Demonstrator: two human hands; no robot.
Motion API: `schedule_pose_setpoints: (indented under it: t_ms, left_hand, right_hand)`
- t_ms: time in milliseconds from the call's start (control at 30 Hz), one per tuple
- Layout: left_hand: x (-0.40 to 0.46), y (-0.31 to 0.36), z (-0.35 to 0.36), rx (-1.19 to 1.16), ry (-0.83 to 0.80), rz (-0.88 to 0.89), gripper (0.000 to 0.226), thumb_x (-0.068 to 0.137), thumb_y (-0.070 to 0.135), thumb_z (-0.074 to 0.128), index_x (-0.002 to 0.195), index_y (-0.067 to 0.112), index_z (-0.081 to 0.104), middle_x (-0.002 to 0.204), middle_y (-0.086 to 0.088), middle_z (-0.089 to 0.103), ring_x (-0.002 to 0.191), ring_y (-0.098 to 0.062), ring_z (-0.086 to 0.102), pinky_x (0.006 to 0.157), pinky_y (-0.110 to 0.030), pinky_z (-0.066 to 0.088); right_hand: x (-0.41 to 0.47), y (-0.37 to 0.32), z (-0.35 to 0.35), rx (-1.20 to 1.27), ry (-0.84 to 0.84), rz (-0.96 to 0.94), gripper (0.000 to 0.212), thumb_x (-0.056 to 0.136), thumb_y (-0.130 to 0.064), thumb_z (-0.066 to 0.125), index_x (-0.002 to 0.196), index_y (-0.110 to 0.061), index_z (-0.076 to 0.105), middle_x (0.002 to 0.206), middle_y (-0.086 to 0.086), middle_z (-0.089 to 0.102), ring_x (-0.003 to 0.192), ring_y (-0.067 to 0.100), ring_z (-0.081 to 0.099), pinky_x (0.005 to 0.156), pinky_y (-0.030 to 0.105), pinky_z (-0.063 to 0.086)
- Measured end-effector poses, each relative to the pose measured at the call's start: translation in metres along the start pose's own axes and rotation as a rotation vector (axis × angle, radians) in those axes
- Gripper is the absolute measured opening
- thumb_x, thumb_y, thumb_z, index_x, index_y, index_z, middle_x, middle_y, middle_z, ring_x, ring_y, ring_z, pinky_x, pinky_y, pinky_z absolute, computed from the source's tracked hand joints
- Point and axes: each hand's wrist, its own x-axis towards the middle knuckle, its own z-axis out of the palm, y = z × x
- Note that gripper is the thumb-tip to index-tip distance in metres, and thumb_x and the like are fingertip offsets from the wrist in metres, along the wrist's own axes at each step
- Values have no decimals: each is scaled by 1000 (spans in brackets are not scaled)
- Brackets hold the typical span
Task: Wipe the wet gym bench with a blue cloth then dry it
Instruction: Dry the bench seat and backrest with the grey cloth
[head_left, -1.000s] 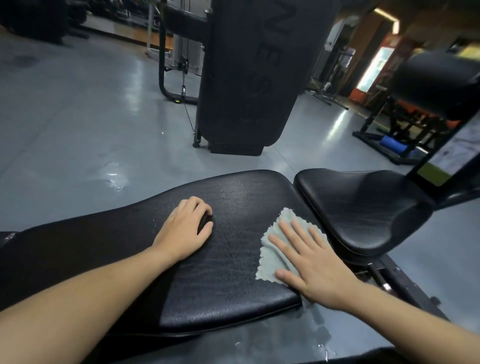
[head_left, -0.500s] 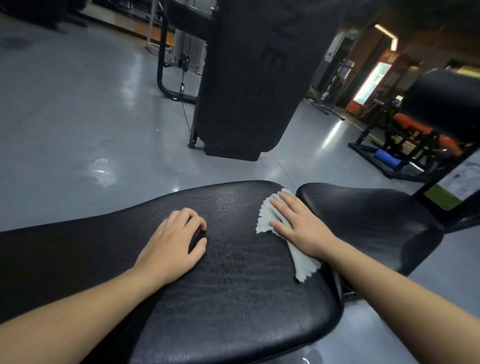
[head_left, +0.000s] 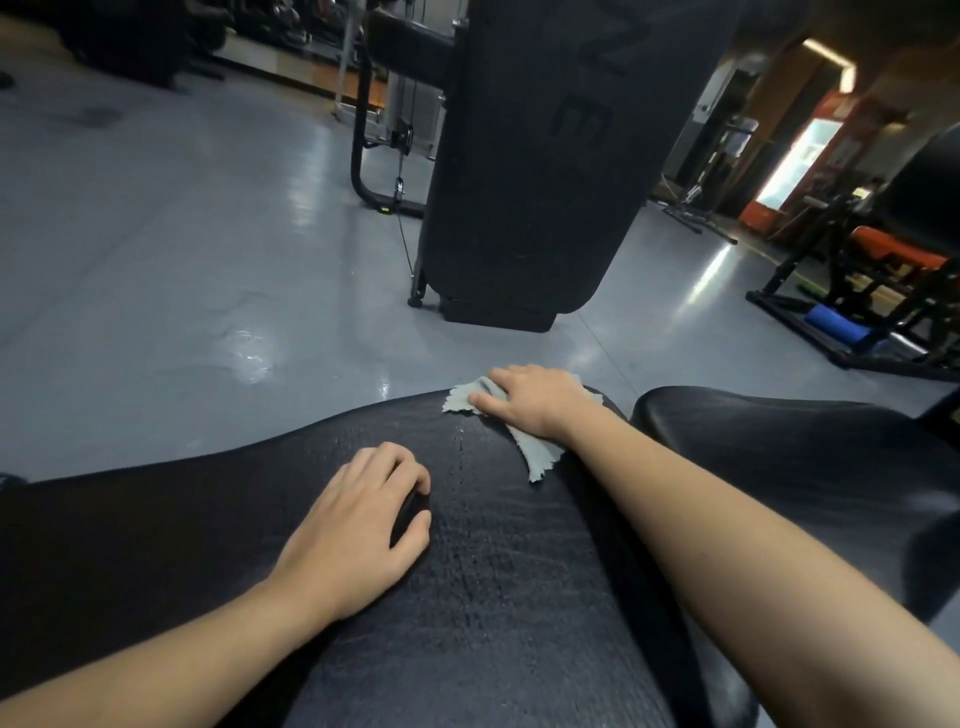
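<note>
The black padded gym bench (head_left: 498, 571) fills the lower part of the view, its cracked surface dotted with water drops near the middle. A pale blue-grey cloth (head_left: 535, 447) with pinked edges lies at the far edge of the pad. My right hand (head_left: 535, 397) presses flat on the cloth, fingers curling over the far edge. My left hand (head_left: 358, 525) rests on the pad nearer me, fingers curled loosely on the surface with nothing in them.
A second black seat pad (head_left: 779, 467) sits just right of the bench. A tall black machine housing (head_left: 540, 156) stands on the grey floor beyond. A dark rack with a blue roller (head_left: 839, 322) is at the right. A wet patch (head_left: 249, 358) shines on the floor at left.
My right hand has slid the cloth away from me, from the near right part of the pad to its far edge. My left hand has stayed in place.
</note>
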Motion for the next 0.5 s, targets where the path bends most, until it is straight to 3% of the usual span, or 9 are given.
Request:
schedule_pose_setpoints:
  t_ms: [233,500]
  left_hand:
    - [-1,-2,0,10,-10,-1,19,89,47,41,102,34,47,107,17,41,104,-9,43,90,-30,40]
    - [1,-2,0,19,-26,11,21,88,49,40,102,35,46,107,17,40,103,-9,42,87,-29,37]
  right_hand:
    - [-4,9,3,91,68,127,58,90,-74,24,100,-28,58,105,0,65,103,25,59,78,40,44]
    - [-45,24,5,221,138,369,67,88,-73,26,128,-26,53,125,5,56,117,30,51,91,45,43]
